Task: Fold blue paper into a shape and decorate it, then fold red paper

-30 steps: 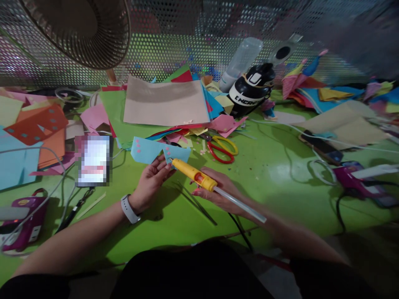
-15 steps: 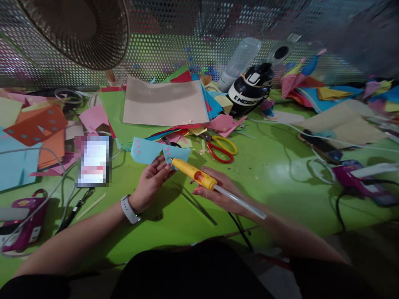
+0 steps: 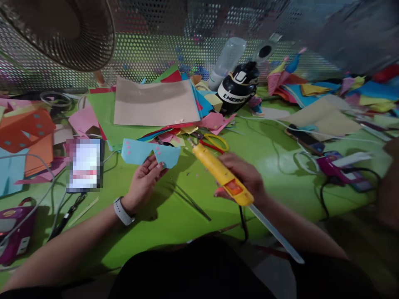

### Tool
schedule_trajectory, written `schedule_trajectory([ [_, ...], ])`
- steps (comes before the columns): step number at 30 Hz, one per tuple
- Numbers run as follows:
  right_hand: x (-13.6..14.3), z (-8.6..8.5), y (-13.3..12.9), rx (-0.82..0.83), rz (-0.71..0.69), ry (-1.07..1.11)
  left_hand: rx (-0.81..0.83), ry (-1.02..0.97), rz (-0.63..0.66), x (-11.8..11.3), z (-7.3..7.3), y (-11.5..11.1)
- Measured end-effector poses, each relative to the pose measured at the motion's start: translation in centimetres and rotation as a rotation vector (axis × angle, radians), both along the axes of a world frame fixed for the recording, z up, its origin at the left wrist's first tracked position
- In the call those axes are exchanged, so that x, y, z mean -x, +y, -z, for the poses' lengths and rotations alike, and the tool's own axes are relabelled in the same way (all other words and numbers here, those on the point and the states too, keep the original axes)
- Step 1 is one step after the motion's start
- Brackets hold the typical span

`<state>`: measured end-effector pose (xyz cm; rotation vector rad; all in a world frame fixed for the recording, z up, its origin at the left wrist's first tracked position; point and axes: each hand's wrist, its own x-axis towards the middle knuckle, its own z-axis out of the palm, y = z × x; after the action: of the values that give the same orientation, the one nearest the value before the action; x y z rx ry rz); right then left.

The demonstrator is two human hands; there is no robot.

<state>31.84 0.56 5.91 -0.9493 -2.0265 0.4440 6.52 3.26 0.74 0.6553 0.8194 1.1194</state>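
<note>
A light blue paper piece [image 3: 137, 153] with small pink dots and a notch in its lower edge is pinched at its right part by my left hand [image 3: 145, 182]. My right hand [image 3: 245, 176] is wrapped round a yellow glue gun [image 3: 218, 168], with a long clear glue stick [image 3: 276, 232] out of its back end. The gun's tip points up and left, to the right of the blue paper and apart from it. Tweezers [image 3: 193, 202] lie on the green table between my hands. Red and yellow scissors [image 3: 216, 142] lie just behind the gun.
Behind are stacked paper sheets [image 3: 156, 104], a black bottle [image 3: 238, 89] and a fan [image 3: 68, 33]. A lit phone [image 3: 85, 166] lies left. Purple glue guns [image 3: 339, 168] with cables stand at both sides. Someone's arm [image 3: 388, 182] shows at the right edge.
The glue gun in my right hand has moved right, away from the blue paper. My left hand still holds the paper. The view has shifted slightly right, and another person's arm has appeared at the right edge.
</note>
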Motion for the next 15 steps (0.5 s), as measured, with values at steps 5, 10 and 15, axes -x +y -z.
schedule_trajectory([
  [5,-6.5,1.7,2.4,0.034,0.237,-0.347,0.0,0.013,-0.031,0.0,0.0,0.5],
  [10,-10.6,3.8,5.2,0.121,0.249,-0.554,-0.004,0.026,-0.029,-0.1,0.1,0.8],
  [15,-9.8,1.4,3.5,0.12,0.172,-0.621,-0.02,0.028,-0.04,0.0,0.2,0.9],
])
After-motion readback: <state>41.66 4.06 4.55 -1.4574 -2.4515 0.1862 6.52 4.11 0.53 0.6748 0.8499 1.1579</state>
